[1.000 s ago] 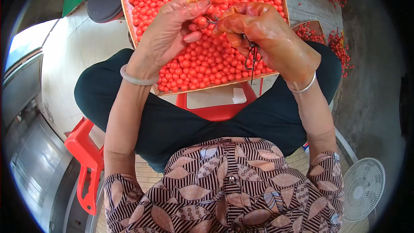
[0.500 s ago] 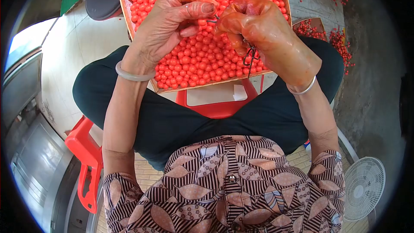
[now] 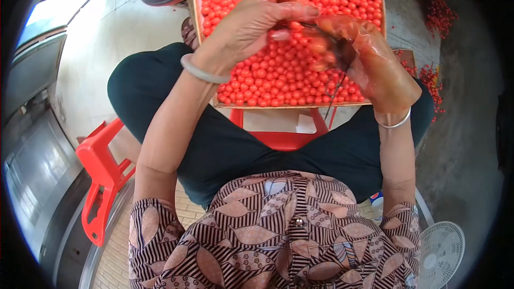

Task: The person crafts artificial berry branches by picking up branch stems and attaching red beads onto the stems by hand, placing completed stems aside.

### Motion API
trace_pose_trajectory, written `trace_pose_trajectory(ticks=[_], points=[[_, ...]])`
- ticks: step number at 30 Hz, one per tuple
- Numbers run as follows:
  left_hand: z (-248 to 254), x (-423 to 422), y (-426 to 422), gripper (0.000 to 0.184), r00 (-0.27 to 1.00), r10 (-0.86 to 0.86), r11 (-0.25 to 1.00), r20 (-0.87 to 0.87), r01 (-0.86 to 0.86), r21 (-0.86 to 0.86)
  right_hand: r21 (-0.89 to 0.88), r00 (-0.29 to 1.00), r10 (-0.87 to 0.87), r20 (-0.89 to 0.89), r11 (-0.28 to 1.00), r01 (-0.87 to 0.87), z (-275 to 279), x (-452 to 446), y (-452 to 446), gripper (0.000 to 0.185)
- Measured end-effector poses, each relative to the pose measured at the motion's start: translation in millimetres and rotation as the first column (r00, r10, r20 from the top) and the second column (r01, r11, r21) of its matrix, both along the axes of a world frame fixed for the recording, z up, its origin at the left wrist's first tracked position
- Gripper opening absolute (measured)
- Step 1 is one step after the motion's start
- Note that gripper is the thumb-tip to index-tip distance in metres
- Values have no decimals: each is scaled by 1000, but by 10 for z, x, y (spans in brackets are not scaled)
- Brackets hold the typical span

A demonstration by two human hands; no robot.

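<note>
My left hand (image 3: pixel 270 18), with a pale bangle at its wrist, has thumb and fingers pinched together over the box. Between the two hands runs a thin dark wire (image 3: pixel 314 24), its near end at my left fingertips beside a red bead. My right hand (image 3: pixel 377 61), in a translucent glove stained red, curls close beside the left. A loose bunch of thin black wires (image 3: pixel 335 90) dangles below its palm. Motion smears the right fingers. Many round red beads (image 3: pixel 278 77) fill the shallow cardboard box (image 3: pixel 300 105) under both hands.
A red stool (image 3: pixel 284 140) is under the box, between my knees. Another red stool (image 3: pixel 101 155) is to the left. Bunches of red beads on stems (image 3: pixel 430 83) lie on the floor at right. A white fan (image 3: pixel 441 254) stands at lower right.
In the view, the hands and box have shifted to the right. The right hand's fingers have moved and are now blurred close to the left fingertips.
</note>
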State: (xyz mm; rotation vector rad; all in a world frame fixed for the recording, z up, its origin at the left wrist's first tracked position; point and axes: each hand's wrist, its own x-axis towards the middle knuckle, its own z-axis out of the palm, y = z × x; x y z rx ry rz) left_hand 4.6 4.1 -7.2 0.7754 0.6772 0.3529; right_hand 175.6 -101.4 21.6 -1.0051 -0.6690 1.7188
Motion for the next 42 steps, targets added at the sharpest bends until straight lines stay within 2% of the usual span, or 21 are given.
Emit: trace_pose_trajectory(ticks=[1,3,5,7,9,13,17,20,23,26,29,35,42], points=[[-6,-43,76,14,998,-28,999,63,31,-41,28,1000,2,-20,1000,-2,39,-9,-3,48],[5,-91,140,14,998,27,1000,51,-26,-7,56,999,40,-34,998,-38,16,24,5,60],[22,-120,170,13,997,64,998,33,-64,-2,160,995,73,-74,985,-60,28,58,10,51],[-1,-150,201,12,999,39,999,30,-39,12,133,993,120,-7,984,-118,82,68,47,42],[7,-144,202,12,999,32,999,17,-33,15,-45,968,193,158,981,-188,192,48,117,32],[69,-149,218,13,1000,-16,999,-27,18,51,-167,956,168,241,977,-130,154,-33,115,20],[90,-133,212,15,1000,10,999,-26,-9,52,-160,983,155,97,977,-139,146,10,131,18],[47,-113,201,14,998,60,998,-15,-59,16,-131,985,137,107,984,-122,114,-11,129,19],[-10,-91,205,16,997,79,993,19,-77,-85,-181,988,95,124,981,-72,97,-56,123,20],[6,-55,150,24,963,267,939,-45,-270,-211,-155,989,-2,146,988,25,93,-67,101,19],[-54,-64,159,26,984,178,965,-3,-175,-197,-110,976,-66,206,990,90,63,-63,99,18],[-110,-108,90,24,996,36,985,86,-21,-170,-114,908,-46,417,988,103,91,-93,128,17],[-12,-46,17,22,993,91,979,81,-74,-189,-180,836,45,546,982,65,147,-108,144,18]])
